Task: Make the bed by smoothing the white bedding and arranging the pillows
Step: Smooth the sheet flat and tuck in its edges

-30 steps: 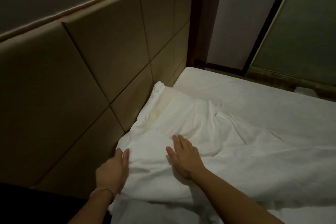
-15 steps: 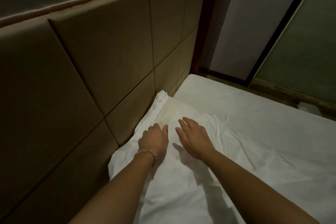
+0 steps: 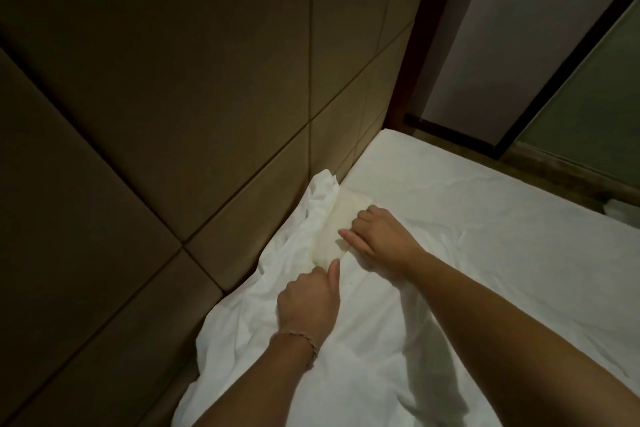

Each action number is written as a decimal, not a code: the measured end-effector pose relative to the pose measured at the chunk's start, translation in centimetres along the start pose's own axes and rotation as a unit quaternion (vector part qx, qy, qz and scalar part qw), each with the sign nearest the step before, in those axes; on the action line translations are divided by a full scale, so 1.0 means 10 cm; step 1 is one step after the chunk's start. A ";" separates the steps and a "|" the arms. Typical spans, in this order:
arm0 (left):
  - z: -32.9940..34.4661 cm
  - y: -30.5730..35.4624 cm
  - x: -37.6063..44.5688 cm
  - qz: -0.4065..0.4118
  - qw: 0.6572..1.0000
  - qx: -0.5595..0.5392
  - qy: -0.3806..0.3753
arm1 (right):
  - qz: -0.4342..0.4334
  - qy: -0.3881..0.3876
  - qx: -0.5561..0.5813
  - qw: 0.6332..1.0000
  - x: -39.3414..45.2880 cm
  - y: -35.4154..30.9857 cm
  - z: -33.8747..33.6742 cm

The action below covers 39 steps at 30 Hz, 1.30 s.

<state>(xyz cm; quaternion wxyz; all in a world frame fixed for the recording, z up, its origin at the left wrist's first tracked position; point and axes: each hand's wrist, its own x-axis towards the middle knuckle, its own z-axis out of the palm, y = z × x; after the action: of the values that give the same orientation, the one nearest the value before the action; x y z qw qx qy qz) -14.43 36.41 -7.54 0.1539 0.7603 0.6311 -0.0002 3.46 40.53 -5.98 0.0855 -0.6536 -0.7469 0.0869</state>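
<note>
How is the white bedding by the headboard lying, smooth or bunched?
Bunched. The white bedding is rumpled in folds against the headboard, and both the left hand and right hand grip it.

A tan padded headboard (image 3: 207,87) in square panels — beside it a dark door frame (image 3: 420,31) and frosted glass panel (image 3: 595,94).

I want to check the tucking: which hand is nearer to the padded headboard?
Left. The left hand grips the white bedding close beside the padded headboard; the right hand grips the fabric farther out over the bed.
</note>
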 end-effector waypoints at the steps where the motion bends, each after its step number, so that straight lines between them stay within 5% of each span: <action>1: 0.00 0.00 0.00 -0.002 1.000 -0.010 0.011 | -0.006 -0.010 -0.002 1.000 0.06 0.04 -0.03; 6: -0.09 -0.05 0.13 -0.019 0.994 -0.085 0.059 | 0.000 -0.027 -0.012 1.000 0.33 0.05 -0.12; 9: -0.40 -0.19 0.28 0.038 0.994 -0.020 0.103 | -0.008 -0.014 -0.016 1.000 0.58 -0.11 -0.32; 14: -0.79 -0.58 0.47 -0.037 0.982 -0.069 0.169 | -0.062 0.033 -0.001 0.998 1.04 -0.64 -0.62; 22: -0.44 -1.03 0.11 -0.094 0.995 -0.024 0.015 | -0.139 -0.036 0.046 0.988 0.90 -0.89 0.25; 26: -0.30 -0.94 0.09 -0.078 0.997 -0.006 0.011 | -0.150 -0.039 0.017 0.988 0.85 -0.73 0.24; 33: -0.47 -0.47 0.51 -0.016 0.989 -0.119 0.087 | 0.045 0.019 0.070 0.996 0.86 0.06 -0.08; 39: -0.37 -0.03 0.78 0.030 0.992 -0.105 0.065 | 0.154 -0.076 0.205 0.964 0.85 0.26 -0.14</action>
<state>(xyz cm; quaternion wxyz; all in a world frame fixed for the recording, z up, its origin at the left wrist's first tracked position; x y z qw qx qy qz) -13.82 44.82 -5.56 0.1910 0.7570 0.6133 0.1199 5.22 49.30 -5.09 0.1460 -0.7209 -0.6078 0.2995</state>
